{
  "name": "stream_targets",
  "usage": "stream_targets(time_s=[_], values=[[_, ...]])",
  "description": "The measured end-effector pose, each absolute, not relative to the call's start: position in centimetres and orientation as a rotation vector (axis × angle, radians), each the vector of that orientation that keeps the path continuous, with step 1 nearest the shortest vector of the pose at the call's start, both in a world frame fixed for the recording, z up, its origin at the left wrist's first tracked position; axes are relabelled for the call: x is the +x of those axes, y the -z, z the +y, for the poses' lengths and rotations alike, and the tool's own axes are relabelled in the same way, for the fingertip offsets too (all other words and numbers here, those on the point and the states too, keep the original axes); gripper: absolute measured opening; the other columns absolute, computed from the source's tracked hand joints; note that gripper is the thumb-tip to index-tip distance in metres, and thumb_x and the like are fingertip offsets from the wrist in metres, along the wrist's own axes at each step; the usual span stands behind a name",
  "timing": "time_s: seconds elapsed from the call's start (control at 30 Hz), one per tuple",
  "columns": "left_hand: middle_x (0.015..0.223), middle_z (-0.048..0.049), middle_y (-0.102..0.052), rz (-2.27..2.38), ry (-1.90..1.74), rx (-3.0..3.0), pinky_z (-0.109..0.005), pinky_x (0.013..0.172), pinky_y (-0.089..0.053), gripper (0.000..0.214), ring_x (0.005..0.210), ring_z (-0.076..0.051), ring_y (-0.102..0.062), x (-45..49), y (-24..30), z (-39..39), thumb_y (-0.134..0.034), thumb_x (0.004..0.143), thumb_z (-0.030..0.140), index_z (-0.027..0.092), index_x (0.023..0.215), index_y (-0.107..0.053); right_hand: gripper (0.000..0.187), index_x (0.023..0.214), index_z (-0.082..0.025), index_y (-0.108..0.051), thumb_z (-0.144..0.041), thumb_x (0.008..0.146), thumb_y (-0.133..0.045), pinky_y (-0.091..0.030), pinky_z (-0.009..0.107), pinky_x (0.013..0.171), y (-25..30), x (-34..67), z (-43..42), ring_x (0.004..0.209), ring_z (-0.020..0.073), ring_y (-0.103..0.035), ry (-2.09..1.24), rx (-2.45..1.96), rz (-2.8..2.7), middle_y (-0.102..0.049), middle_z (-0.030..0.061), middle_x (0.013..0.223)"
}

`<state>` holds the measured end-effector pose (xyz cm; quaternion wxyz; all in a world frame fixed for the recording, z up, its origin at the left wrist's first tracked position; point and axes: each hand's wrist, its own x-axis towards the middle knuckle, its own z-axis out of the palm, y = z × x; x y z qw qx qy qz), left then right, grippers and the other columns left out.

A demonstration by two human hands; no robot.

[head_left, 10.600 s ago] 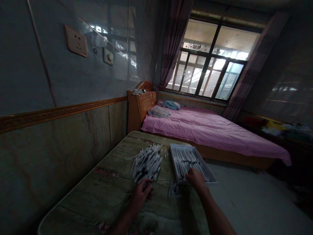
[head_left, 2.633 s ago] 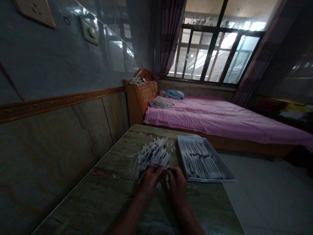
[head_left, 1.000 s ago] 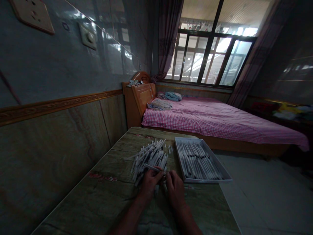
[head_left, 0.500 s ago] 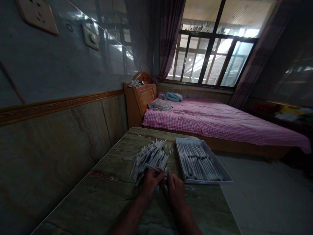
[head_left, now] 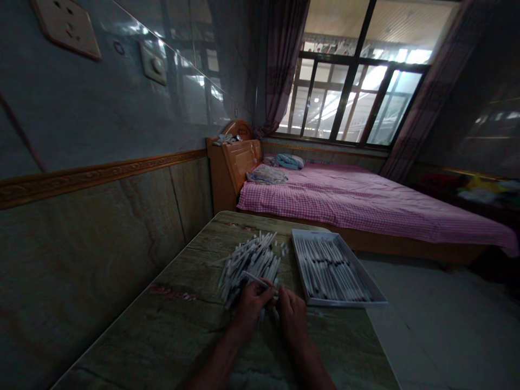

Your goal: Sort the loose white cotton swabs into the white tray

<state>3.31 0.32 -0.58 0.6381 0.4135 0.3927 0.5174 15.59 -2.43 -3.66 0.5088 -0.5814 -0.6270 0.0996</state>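
My left hand (head_left: 251,303) is closed around a slim white pen-like stick (head_left: 254,279), whose far end points up and left out of the fingers. Close beside it, my right hand (head_left: 292,313) has its fingers pinched together at the stick's near end; what lies between those fingertips is too small and dark to make out. Just beyond both hands is a loose pile of similar white sticks (head_left: 254,260), some with dark parts. A few short white pieces (head_left: 283,248) lie at the pile's right side.
A shallow white box (head_left: 300,271) holding rows of white sticks with dark ends stands at the table's right edge. The stone-patterned table (head_left: 162,336) is bordered by a tiled wall (head_left: 101,233) on the left. Beyond it is a bed (head_left: 345,200) with a pink checked sheet.
The view has shifted very slightly. Both hands stay together at the same spot with the stick, and the pile and box have not moved.
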Motion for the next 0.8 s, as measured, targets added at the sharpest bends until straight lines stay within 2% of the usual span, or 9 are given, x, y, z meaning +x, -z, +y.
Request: stream_targets(time_s=[0.1,0.23,0.4,0.63,0.8], values=[[0.055,0.0032,-0.062,0.921,-1.194,0.929,-0.022,0.048,-0.043,0.038,0.049,-0.012,-0.056,3.3,0.4,0.3,-0.085,0.053,0.041,0.015,0.072,-0.064,0.05,0.064,-0.022,-0.058,-0.042,0.101,-0.029,-0.032,0.024,0.051,3.7,15.5,-2.5,0.052,0.0138,-0.051,-0.283,-1.393,-1.515,-0.057,0.0008,0.057],[0.057,0.0028,-0.063,0.938,-1.203,0.937,-0.022,0.049,-0.043,0.037,0.051,-0.012,-0.056,3.3,0.2,0.3,-0.085,0.054,0.04,0.015,0.073,-0.065,0.046,0.064,-0.023,-0.056,-0.046,0.098,-0.037,-0.033,0.024,0.053,3.6,15.3,-2.6,0.055,0.0142,-0.053,-0.396,-1.378,-1.454,-0.057,0.0003,0.058],[0.054,0.0031,-0.061,0.91,-1.198,0.968,-0.022,0.047,-0.043,0.037,0.048,-0.012,-0.056,3.3,0.3,0.4,-0.084,0.054,0.04,0.015,0.071,-0.063,0.052,0.057,-0.023,-0.054,-0.048,0.098,-0.035,-0.032,0.024,0.05,3.3,15.2,-2.5,0.051,0.0136,-0.05,-0.568,-1.371,-1.376,-0.055,0.0001,0.053],[0.055,0.0034,-0.062,0.924,-1.187,0.994,-0.022,0.047,-0.043,0.037,0.048,-0.013,-0.057,3.5,0.9,0.4,-0.083,0.056,0.04,0.015,0.075,-0.064,0.051,0.06,-0.021,-0.053,-0.058,0.093,-0.038,-0.033,0.023,0.051,2.7,15.1,-2.5,0.053,0.0132,-0.048,-0.596,-1.368,-1.299,-0.054,-0.0013,0.055],[0.054,0.004,-0.061,0.901,-1.187,0.979,-0.023,0.046,-0.043,0.036,0.046,-0.012,-0.056,3.4,0.9,0.4,-0.082,0.058,0.04,0.016,0.076,-0.063,0.056,0.054,-0.021,-0.055,-0.057,0.093,-0.038,-0.032,0.024,0.05,2.5,15.1,-2.6,0.05,0.0132,-0.048,-0.639,-1.376,-1.292,-0.053,-0.0007,0.05]])
